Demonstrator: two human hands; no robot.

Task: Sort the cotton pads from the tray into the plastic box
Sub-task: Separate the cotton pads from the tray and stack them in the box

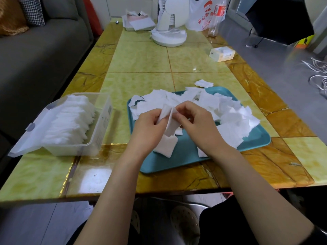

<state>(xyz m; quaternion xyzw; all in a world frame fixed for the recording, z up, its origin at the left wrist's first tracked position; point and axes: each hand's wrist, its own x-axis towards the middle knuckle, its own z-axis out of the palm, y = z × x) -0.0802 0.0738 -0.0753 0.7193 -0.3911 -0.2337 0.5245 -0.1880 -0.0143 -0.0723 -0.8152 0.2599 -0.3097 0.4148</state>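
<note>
Head view: left hand (148, 122) and right hand (196, 121) are each pinching held pads (170, 127) above the tray (184, 159), which is sitting near the table's (141, 59) front edge and carrying a pile (230, 119). The box (100, 133) is sitting at the left edge, holding stacked pads.

One desk (141, 59), two hands: my left hand (148, 126) and right hand (196, 124) hold two pads (170, 123) between them. One teal tray (177, 167) bears a heap of cotton pads (230, 121) too thick to count; one stray pad (203, 83) lies outside it. One plastic box (99, 138) carries one packed row. Farther back stand one fan (169, 38), one plastic bag (201, 16), one bottle (218, 15) and one small carton (222, 53).
</note>
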